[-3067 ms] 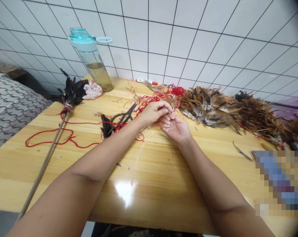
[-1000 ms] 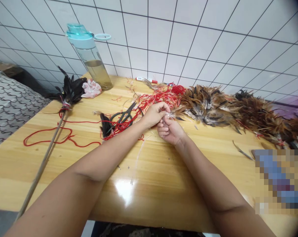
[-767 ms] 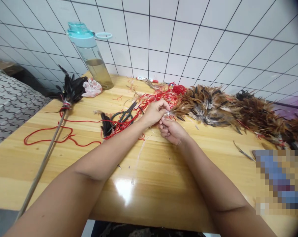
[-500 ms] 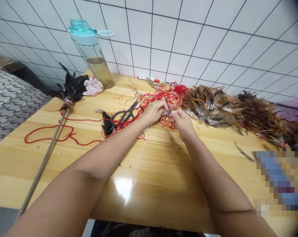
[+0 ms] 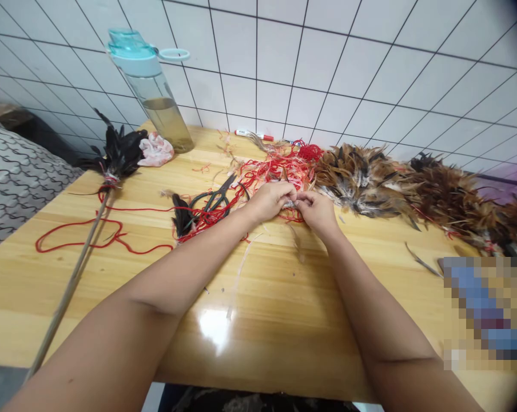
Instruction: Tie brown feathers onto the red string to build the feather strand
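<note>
Left hand (image 5: 273,200) and right hand (image 5: 319,214) pinch a tuft (image 5: 289,204), mostly hidden, between close-set fingertips; it is over the table (image 5: 275,309) by the red cord (image 5: 309,152); scissors (image 5: 218,198) lie to the left.

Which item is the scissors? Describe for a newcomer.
On the wooden table, find the left hand. Left of it in the picture, beside a black feather tuft, lie the scissors among red cord: dark, with looped handles and pointed blades, unlike the soft strands around them.

A pale feather tuft (image 5: 289,203) is mostly hidden.
</note>
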The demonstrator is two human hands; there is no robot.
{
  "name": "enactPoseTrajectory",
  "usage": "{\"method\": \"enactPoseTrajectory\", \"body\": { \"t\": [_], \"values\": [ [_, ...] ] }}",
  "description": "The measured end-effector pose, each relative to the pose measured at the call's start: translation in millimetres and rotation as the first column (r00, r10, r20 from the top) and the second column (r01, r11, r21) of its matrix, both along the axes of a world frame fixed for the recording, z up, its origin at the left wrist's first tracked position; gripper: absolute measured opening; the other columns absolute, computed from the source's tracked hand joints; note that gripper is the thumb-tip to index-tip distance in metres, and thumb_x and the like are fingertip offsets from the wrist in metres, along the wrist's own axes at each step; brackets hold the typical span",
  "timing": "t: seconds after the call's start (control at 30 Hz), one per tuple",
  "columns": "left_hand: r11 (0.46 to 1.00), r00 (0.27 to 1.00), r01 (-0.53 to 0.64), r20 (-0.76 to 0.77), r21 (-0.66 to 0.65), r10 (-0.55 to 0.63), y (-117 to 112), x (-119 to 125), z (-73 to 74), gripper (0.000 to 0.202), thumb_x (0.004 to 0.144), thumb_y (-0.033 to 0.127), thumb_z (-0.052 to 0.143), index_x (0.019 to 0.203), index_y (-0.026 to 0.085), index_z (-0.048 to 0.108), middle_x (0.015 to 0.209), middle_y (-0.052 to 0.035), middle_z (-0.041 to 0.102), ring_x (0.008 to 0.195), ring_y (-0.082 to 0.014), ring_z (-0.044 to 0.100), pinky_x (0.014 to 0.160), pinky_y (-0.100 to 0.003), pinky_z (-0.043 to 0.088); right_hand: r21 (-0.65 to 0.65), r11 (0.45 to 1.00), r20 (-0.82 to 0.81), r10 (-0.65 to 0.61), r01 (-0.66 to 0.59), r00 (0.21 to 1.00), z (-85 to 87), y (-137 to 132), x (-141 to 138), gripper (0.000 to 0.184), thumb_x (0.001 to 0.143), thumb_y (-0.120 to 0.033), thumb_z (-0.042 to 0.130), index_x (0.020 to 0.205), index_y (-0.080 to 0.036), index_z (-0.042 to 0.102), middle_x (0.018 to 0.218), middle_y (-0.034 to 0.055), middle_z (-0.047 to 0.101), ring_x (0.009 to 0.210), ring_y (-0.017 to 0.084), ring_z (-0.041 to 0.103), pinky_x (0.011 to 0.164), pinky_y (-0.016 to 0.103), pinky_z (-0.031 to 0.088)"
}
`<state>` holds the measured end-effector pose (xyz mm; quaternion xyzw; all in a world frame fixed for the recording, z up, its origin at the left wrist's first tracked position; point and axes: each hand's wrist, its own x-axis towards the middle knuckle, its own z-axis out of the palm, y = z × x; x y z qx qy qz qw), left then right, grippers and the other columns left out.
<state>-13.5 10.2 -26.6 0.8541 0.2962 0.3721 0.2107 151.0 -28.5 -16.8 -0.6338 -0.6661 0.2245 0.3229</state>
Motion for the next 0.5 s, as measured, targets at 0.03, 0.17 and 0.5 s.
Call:
{"method": "enactPoseTrajectory", "body": {
  "t": [0.03, 0.17, 0.5],
  "values": [
    [1.000, 1.000, -0.005, 0.002, -0.011, 0.005, -0.5, 0.0, 0.5, 0.018, 0.077, 0.004, 0.050, 0.081, 0.016, 0.063, 0.080, -0.0006, 0.065, 0.076, -0.0117, 0.057, 0.073, -0.022, 0.042, -0.008, 1.000, 0.007, 0.002, -0.002, 1.000, 0.9, -0.2, -0.5, 0.021, 0.076, -0.025, 0.060, 0.092, -0.018, 0.074, 0.072, 0.0006, 0.067, 0.062, 0.013, 0.054, 0.063, 0.026, 0.039],
    [0.997, 0.999, -0.050, -0.002, -0.067, 0.050, -2.7, 0.7, 2.4, 0.016, 0.077, 0.006, 0.052, 0.086, 0.016, 0.061, 0.080, 0.0002, 0.064, 0.072, -0.0111, 0.055, 0.069, -0.022, 0.040, -0.038, 0.999, 0.040, -0.011, 0.012, 0.999, 2.5, -1.5, -2.6, 0.024, 0.076, -0.029, 0.063, 0.094, -0.018, 0.074, 0.063, -0.0011, 0.061, 0.058, 0.013, 0.049, 0.059, 0.026, 0.036],
    [0.985, 0.991, -0.135, 0.001, -0.106, 0.136, -5.6, 3.1, 4.5, 0.010, 0.077, 0.009, 0.054, 0.083, 0.016, 0.059, 0.075, 0.0013, 0.062, 0.070, -0.0109, 0.055, 0.067, -0.022, 0.039, 0.080, 0.996, 0.145, -0.052, 0.041, 0.988, 5.3, -7.1, -7.3, 0.015, 0.079, -0.026, 0.059, 0.087, -0.020, 0.071, 0.075, 0.0033, 0.066, 0.064, 0.017, 0.053, 0.064, 0.030, 0.039]
  ]
}}
